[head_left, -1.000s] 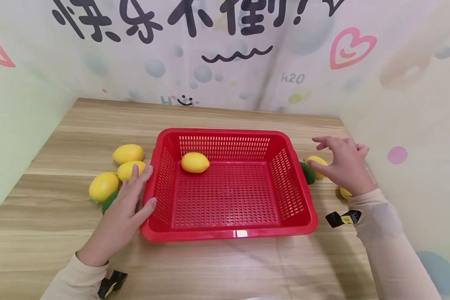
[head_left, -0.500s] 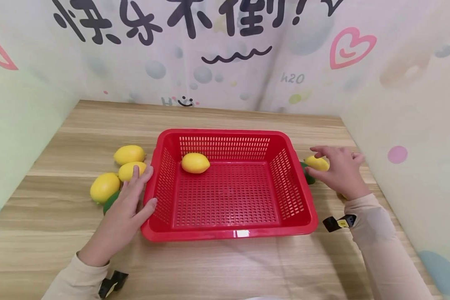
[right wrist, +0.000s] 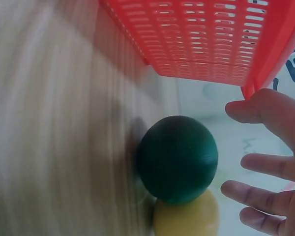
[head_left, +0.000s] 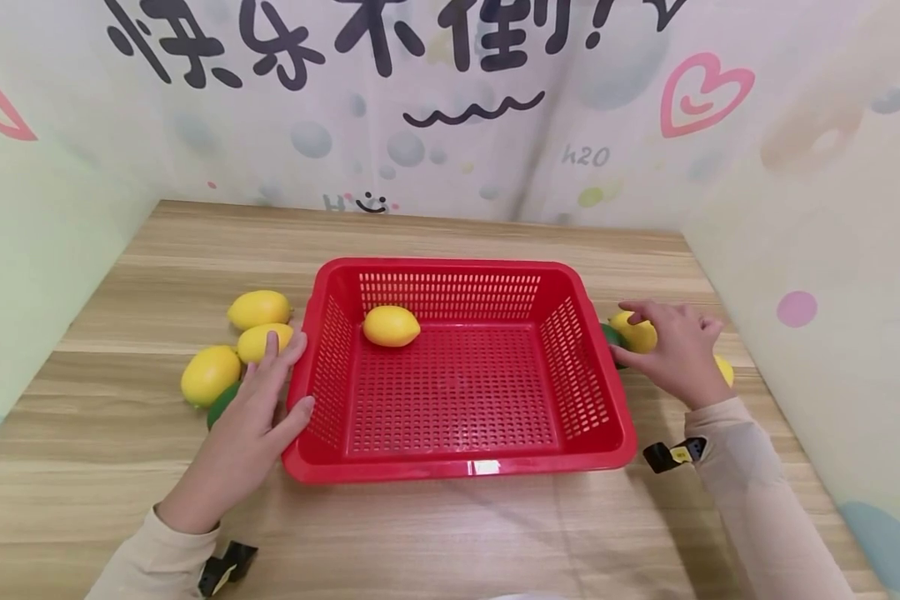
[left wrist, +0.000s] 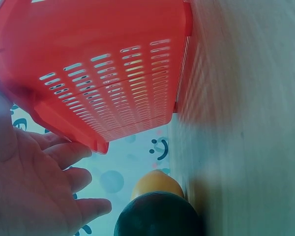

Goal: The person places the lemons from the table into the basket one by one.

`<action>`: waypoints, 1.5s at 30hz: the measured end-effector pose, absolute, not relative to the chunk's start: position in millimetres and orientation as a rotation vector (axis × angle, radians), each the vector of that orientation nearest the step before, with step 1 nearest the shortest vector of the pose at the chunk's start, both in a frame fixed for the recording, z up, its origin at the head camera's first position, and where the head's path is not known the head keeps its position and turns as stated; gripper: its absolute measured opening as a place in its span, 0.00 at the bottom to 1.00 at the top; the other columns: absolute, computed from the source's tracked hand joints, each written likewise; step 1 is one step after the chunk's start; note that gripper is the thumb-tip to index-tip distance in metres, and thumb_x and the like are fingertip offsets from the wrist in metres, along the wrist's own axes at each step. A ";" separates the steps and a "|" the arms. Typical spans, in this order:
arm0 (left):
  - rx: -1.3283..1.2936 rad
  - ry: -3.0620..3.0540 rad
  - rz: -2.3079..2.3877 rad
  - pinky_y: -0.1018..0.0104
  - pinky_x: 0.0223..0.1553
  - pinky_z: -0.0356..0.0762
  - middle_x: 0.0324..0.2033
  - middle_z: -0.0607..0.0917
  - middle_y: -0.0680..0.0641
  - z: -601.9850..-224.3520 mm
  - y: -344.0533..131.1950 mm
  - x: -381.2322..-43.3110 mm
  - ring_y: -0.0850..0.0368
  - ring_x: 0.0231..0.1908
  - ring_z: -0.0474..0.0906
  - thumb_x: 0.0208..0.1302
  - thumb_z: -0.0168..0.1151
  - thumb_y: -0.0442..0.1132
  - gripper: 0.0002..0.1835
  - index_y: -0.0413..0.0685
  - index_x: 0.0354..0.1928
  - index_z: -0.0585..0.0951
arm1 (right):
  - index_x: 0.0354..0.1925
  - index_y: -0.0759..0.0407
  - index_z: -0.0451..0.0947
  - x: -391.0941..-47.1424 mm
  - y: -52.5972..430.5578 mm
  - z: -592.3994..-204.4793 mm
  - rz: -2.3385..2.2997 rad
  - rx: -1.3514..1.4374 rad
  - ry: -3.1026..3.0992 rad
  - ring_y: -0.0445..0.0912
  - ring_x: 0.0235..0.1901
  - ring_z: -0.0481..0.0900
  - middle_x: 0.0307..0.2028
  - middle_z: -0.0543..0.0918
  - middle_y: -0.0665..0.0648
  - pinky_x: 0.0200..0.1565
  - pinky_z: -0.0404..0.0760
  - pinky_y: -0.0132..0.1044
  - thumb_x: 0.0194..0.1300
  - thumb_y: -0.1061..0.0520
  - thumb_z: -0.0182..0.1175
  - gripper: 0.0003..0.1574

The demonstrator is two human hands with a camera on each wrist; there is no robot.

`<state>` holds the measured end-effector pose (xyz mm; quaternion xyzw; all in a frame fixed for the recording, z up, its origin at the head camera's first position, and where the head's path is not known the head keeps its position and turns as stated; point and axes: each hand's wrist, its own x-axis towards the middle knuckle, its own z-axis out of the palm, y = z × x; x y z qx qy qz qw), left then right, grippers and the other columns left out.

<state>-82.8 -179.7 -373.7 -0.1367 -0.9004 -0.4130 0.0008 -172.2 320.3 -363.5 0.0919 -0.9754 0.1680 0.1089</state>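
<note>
Right hand (head_left: 675,354) is held at the head view's right, thumb pointed toward the central red basket (head_left: 420,472), fingers spread and nothing grasped, beside a green fruit (right wrist: 179,160) and a yellow lemon (right wrist: 189,216). Left hand (head_left: 247,429) is slanted up from the lower left, straight fingers laid at the basket's left rim, unclenched. One single lemon (head_left: 392,326) is contained in the basket's upper left.

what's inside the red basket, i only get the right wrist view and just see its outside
Observer: In the head view, one yellow lemon, near the far left corner of the red basket.
Operator: anything at its left side
Observer: The left hand is there, fingers at the rim.
Operator: any fruit out that way
Observer: Yes, three loose lemons and a green fruit the hand partly hides.
</note>
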 end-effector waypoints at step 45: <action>-0.439 -2.830 -1.299 0.35 0.66 0.43 0.74 0.47 0.48 -373.1 -179.8 -82.8 0.49 0.73 0.33 0.68 0.55 0.41 0.40 0.61 0.75 0.45 | 0.48 0.62 0.80 -165.2 311.2 -399.1 0.439 0.035 -2.772 0.58 0.44 0.64 0.40 0.83 0.64 0.47 0.46 0.63 0.40 0.36 0.75 0.43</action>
